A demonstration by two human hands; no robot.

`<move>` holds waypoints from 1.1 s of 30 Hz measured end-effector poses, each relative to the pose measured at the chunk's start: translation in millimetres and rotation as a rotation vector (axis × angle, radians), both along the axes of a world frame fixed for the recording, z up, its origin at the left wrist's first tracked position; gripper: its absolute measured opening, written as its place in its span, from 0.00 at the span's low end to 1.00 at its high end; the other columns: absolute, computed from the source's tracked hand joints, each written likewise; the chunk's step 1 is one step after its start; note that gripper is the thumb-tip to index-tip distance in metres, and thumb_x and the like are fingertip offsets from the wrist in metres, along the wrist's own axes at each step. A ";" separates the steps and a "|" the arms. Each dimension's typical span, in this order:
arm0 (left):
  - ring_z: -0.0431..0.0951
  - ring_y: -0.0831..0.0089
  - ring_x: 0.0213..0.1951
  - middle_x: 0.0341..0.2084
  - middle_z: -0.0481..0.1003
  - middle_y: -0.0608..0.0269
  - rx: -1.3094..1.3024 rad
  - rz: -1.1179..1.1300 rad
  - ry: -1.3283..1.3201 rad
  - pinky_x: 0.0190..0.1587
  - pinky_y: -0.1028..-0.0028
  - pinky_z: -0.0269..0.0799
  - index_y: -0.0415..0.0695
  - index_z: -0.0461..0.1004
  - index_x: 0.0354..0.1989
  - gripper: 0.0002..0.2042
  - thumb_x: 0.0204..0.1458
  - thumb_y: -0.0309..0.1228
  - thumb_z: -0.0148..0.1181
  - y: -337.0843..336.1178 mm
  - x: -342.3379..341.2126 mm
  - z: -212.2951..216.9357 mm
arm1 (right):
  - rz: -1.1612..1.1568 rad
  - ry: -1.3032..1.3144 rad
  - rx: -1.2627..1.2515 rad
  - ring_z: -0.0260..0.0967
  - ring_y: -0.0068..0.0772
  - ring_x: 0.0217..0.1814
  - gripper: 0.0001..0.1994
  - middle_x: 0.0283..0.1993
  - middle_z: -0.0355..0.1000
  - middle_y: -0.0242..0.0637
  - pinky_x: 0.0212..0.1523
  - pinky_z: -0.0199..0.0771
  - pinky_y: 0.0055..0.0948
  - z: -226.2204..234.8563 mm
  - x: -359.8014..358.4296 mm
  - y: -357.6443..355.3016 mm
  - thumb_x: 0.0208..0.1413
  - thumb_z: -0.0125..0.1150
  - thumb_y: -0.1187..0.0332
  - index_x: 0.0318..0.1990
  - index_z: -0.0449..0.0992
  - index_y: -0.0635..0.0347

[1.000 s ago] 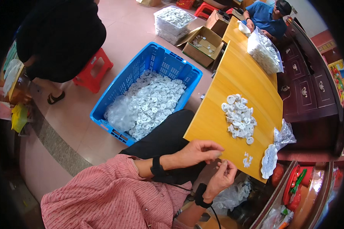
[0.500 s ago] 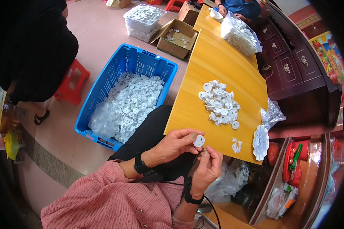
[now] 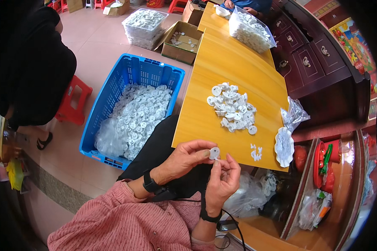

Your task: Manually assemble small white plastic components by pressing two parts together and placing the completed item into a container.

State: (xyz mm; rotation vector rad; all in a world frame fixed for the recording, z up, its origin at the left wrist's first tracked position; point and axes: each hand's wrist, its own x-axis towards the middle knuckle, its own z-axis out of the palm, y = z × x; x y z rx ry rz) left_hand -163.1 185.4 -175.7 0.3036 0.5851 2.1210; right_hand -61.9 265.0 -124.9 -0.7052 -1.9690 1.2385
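My left hand pinches a white round plastic piece between thumb and fingers, just off the near edge of the yellow wooden table. Close beside it, my right hand has thumb and forefinger pressed together at the lower rim of that piece. Something small and pale shows at those fingertips, too small to name. Beyond my hands a pile of similar white round pieces lies on the table. Nearer the right edge are several tiny white parts and a scalloped white dish of tiny pale parts.
At my left stands a blue crate heaped with white pieces. Beyond it are a clear tub, a cardboard box and a red stool beside a person in black. Another tub sits before a co-worker at the table's far end.
The white round piece has turned in my left fingers and shows a different face. My right fingertips have come up against its lower rim. The whole view has shifted slightly.
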 end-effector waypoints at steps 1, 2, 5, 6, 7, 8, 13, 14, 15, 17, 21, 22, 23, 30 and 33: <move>0.77 0.69 0.52 0.51 0.75 0.57 -0.005 0.004 0.017 0.57 0.68 0.77 0.35 0.71 0.57 0.15 0.63 0.25 0.55 0.3 0.2 -0.8 | 0.000 -0.009 0.015 0.70 0.20 0.39 0.17 0.40 0.73 0.36 0.42 0.74 0.19 -0.4 -0.1 0.4 0.59 0.59 0.83 0.55 0.69 0.73; 0.77 0.69 0.52 0.51 0.75 0.57 -0.005 0.002 0.018 0.57 0.68 0.77 0.35 0.71 0.57 0.15 0.63 0.25 0.55 0.0 0.3 -0.2 | -0.003 -0.009 0.015 0.70 0.20 0.39 0.17 0.40 0.73 0.36 0.42 0.74 0.19 -0.8 -0.1 1.0 0.59 0.59 0.83 0.55 0.69 0.73; 0.77 0.69 0.52 0.51 0.75 0.56 -0.032 0.002 0.041 0.57 0.68 0.76 0.34 0.71 0.57 0.15 0.63 0.25 0.56 -1.3 0.3 1.5 | -0.009 -0.052 0.089 0.71 0.20 0.38 0.16 0.39 0.74 0.36 0.41 0.75 0.20 -1.7 -0.5 2.1 0.59 0.59 0.83 0.55 0.69 0.73; 0.77 0.69 0.52 0.51 0.75 0.56 -0.043 0.003 0.053 0.57 0.68 0.76 0.34 0.71 0.57 0.15 0.63 0.25 0.56 -1.5 0.1 1.1 | -0.012 -0.057 0.094 0.71 0.20 0.37 0.16 0.39 0.74 0.36 0.41 0.75 0.20 -1.7 -0.9 1.9 0.59 0.59 0.82 0.54 0.69 0.73; 0.77 0.69 0.52 0.51 0.75 0.55 -0.053 0.003 0.066 0.57 0.67 0.76 0.34 0.71 0.58 0.16 0.63 0.25 0.56 -1.5 0.0 0.5 | -0.015 -0.062 0.099 0.71 0.20 0.37 0.16 0.38 0.74 0.36 0.40 0.75 0.20 -1.9 -1.0 1.9 0.58 0.59 0.82 0.54 0.70 0.73; 0.77 0.69 0.52 0.51 0.75 0.55 -0.054 0.002 0.066 0.57 0.67 0.76 0.34 0.71 0.58 0.16 0.63 0.25 0.56 -1.2 0.1 -0.1 | -0.016 -0.062 0.098 0.71 0.20 0.37 0.16 0.38 0.74 0.36 0.40 0.75 0.20 -2.3 -0.9 2.2 0.58 0.59 0.82 0.54 0.70 0.73; 0.77 0.68 0.52 0.51 0.76 0.55 -0.042 0.015 0.118 0.58 0.67 0.76 0.34 0.71 0.57 0.15 0.63 0.24 0.56 0.3 0.2 -1.8 | -0.001 -0.074 0.103 0.71 0.20 0.36 0.16 0.37 0.74 0.35 0.39 0.75 0.20 -2.9 -0.4 3.9 0.58 0.60 0.82 0.54 0.70 0.72; 0.77 0.68 0.52 0.51 0.76 0.55 -0.041 0.016 0.115 0.58 0.67 0.76 0.34 0.71 0.57 0.15 0.63 0.24 0.56 0.1 -0.4 -2.4 | 0.000 -0.076 0.104 0.71 0.20 0.36 0.16 0.37 0.74 0.35 0.39 0.75 0.20 -3.4 -1.1 3.9 0.58 0.60 0.82 0.54 0.70 0.72; 0.77 0.69 0.52 0.51 0.76 0.55 -0.049 0.018 0.136 0.57 0.68 0.75 0.34 0.72 0.57 0.15 0.63 0.24 0.56 -0.2 -1.1 -2.8 | 0.001 -0.085 0.120 0.71 0.19 0.36 0.16 0.36 0.74 0.34 0.38 0.75 0.20 -3.9 -1.7 3.9 0.58 0.60 0.82 0.54 0.70 0.72; 0.77 0.69 0.52 0.51 0.76 0.56 -0.059 0.021 0.160 0.57 0.68 0.75 0.34 0.72 0.57 0.15 0.62 0.24 0.57 0.1 -1.0 -3.1 | 0.002 -0.090 0.134 0.71 0.19 0.35 0.16 0.36 0.74 0.33 0.37 0.74 0.19 -3.9 -1.4 4.8 0.58 0.60 0.82 0.54 0.71 0.71; 0.76 0.73 0.53 0.51 0.75 0.60 -0.097 0.058 0.271 0.57 0.72 0.74 0.36 0.73 0.55 0.14 0.61 0.22 0.58 0.0 -1.5 -4.8 | -0.004 -0.102 0.210 0.70 0.18 0.34 0.15 0.33 0.74 0.32 0.34 0.74 0.19 -2.8 -1.6 6.3 0.57 0.61 0.81 0.53 0.72 0.69; 0.76 0.74 0.53 0.51 0.75 0.62 -0.114 0.077 0.322 0.57 0.73 0.73 0.37 0.74 0.55 0.14 0.61 0.22 0.58 -0.3 -1.8 -4.3 | -0.004 -0.108 0.243 0.70 0.18 0.33 0.15 0.33 0.74 0.32 0.34 0.73 0.20 -1.9 -1.8 6.5 0.57 0.61 0.81 0.52 0.73 0.69; 0.76 0.74 0.53 0.51 0.75 0.62 -0.115 0.077 0.322 0.57 0.73 0.73 0.37 0.74 0.55 0.14 0.61 0.22 0.58 -0.6 -2.2 -3.8 | -0.004 -0.108 0.243 0.70 0.18 0.33 0.15 0.33 0.74 0.32 0.34 0.73 0.20 -0.9 -2.0 6.7 0.57 0.61 0.81 0.52 0.73 0.69; 0.74 0.75 0.52 0.49 0.75 0.62 -0.176 0.140 0.599 0.54 0.75 0.72 0.40 0.77 0.52 0.12 0.60 0.22 0.59 -3.5 -6.5 -0.2 | 0.027 -0.148 0.319 0.71 0.23 0.31 0.16 0.32 0.74 0.35 0.34 0.74 0.24 1.7 -3.2 7.4 0.55 0.62 0.81 0.52 0.73 0.68; 0.74 0.75 0.53 0.49 0.75 0.61 -0.199 0.171 0.712 0.54 0.75 0.72 0.40 0.77 0.51 0.12 0.60 0.23 0.59 -4.1 -8.3 -0.7 | 0.035 -0.148 0.343 0.72 0.27 0.31 0.16 0.34 0.73 0.38 0.33 0.74 0.27 -1.2 -3.3 7.9 0.55 0.62 0.82 0.52 0.73 0.67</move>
